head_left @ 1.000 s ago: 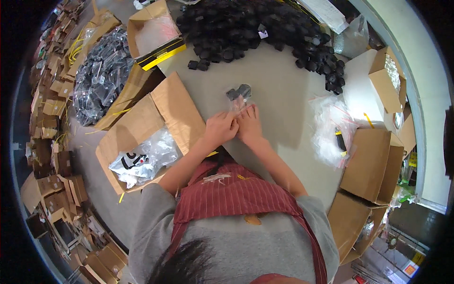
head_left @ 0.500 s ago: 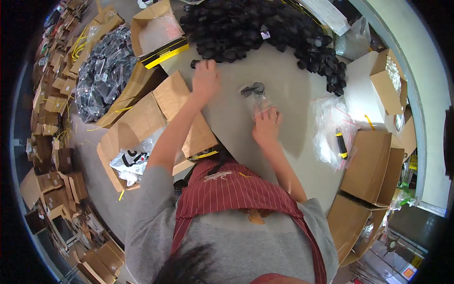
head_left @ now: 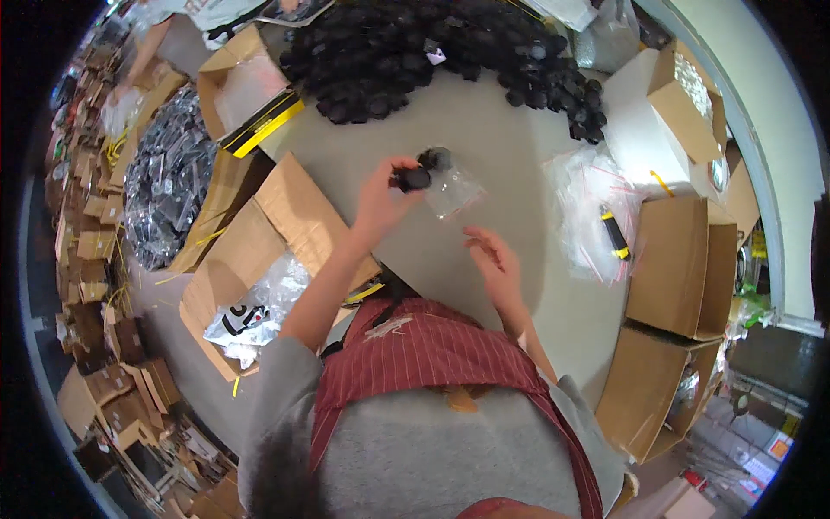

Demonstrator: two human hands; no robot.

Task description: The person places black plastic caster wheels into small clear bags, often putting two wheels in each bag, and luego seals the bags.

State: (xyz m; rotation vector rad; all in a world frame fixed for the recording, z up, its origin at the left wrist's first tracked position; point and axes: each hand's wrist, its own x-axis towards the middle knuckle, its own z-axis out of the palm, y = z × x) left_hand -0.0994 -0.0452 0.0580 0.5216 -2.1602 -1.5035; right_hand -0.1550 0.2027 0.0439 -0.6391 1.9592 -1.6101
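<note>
Your left hand (head_left: 380, 203) is raised over the grey worktop (head_left: 510, 147), its fingers pinched around a small round black part (head_left: 414, 178). That part sits right at the mouth of a small clear plastic bag (head_left: 451, 186), which lies on the worktop just beside your fingertips. A second black part (head_left: 435, 158) rests at the bag's upper edge; whether it is inside the bag or only touching it cannot be told from here.

Your right hand (head_left: 494, 264) hovers lower and nearer your body, palm turned down, fingers loosely spread and holding nothing. It is near the bag but apart from it.

Across the far side of the worktop spreads a large heap of black parts (head_left: 415, 52) of the same kind. To your right lies a crumpled pile of clear bags (head_left: 592, 203) with red-striped edges, and a black tool with a yellow band (head_left: 614, 233) rests on it. Beyond that stand brown cardboard boxes (head_left: 683, 259).

To your left an open cardboard box (head_left: 285, 203) leans against the worktop edge, and below it is a clear bag with black shapes inside (head_left: 251, 311). Farther left, a box full of bagged dark parts (head_left: 169, 182) stands on the floor.

You wear a dark red striped apron (head_left: 432, 363) over a grey top.
</note>
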